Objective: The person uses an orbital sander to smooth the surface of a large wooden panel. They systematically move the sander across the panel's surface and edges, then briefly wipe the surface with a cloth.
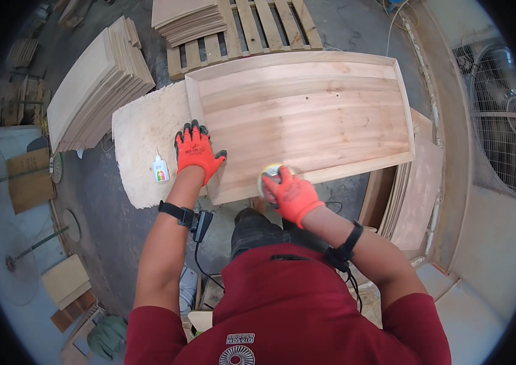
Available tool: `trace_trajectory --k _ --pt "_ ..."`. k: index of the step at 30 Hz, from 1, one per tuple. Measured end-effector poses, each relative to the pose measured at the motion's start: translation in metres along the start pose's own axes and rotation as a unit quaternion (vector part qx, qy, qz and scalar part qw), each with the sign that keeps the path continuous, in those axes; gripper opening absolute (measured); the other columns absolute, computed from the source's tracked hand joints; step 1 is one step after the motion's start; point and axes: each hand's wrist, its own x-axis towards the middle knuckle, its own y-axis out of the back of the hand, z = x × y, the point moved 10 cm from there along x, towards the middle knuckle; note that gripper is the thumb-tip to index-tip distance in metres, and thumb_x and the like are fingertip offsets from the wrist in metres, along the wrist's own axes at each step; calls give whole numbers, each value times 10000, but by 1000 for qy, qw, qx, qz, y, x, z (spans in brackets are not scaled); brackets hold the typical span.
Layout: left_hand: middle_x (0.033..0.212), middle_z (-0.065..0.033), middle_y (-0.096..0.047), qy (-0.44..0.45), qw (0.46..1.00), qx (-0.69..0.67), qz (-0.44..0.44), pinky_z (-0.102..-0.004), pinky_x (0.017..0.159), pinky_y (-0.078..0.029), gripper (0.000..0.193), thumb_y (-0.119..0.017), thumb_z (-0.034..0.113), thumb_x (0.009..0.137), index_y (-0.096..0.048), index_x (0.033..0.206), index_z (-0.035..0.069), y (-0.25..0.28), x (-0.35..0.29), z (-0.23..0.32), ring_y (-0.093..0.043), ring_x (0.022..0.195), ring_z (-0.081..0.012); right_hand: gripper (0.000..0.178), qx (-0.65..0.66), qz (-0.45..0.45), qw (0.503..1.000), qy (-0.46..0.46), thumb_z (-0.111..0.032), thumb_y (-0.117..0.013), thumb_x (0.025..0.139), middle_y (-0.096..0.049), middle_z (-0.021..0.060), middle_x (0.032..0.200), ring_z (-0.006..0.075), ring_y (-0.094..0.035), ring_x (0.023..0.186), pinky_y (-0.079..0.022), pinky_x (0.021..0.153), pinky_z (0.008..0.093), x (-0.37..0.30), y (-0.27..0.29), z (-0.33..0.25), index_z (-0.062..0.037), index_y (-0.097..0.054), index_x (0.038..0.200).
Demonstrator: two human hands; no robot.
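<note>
A large shallow wooden tray [306, 121] with raised edges lies in front of me. My left hand [199, 152], in a red glove with dark fingertips, lies on its left edge board, fingers stretched out and holding nothing. My right hand [293, 193], also gloved in red, is closed on a round sander [270, 180], yellow and pale, at the tray's near edge. Motion smears the sander, and the fingers partly cover it. A small white squeeze bottle [160, 170] with a thin nozzle stands left of my left hand, on a rough pale board [139, 131].
Stacked curved panels [91, 88] stand at the far left. Beyond the tray is a slatted pallet [258, 27] carrying thin boards [188, 18]. More panels [416, 182] lean at the right, near a large caged fan [504, 118]. Pedestal fans [12, 261] stand at the left.
</note>
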Motion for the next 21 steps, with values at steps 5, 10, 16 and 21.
trace_trajectory --k 5,10,16,21 --pt "1666 -207 -280 -7 1000 -18 -18 -533 1262 -142 953 -634 625 892 -362 1569 12 1 -1 -1 -232 1549 -382 636 2 8 1000 -20 -236 -693 867 -498 213 1312 393 -676 996 -584 819 501 -6 -4 8 -284 -469 1460" --pt "1651 -213 -303 -6 999 -16 -35 -540 1260 -141 940 -652 630 867 -417 1544 21 0 1 2 -233 1547 -383 788 6 41 987 -156 -280 -801 774 -479 222 1351 414 -672 1057 -577 857 503 -49 20 94 -268 -447 1478" --pt "1641 -222 -314 1 998 -7 -54 -534 1257 -159 961 -670 626 855 -422 1533 -8 8 -1 11 -267 1530 -372 796 23 89 960 -263 -329 -813 791 -455 247 1397 420 -671 1076 -572 900 470 -100 50 193 -224 -436 1484" --pt "1646 -233 -296 24 998 -12 -60 -515 1262 -156 992 -683 613 851 -371 1554 -13 15 -5 17 -258 1533 -372 800 28 122 939 -321 -346 -804 796 -466 265 1383 427 -679 1060 -567 907 476 -125 67 266 -211 -428 1489"
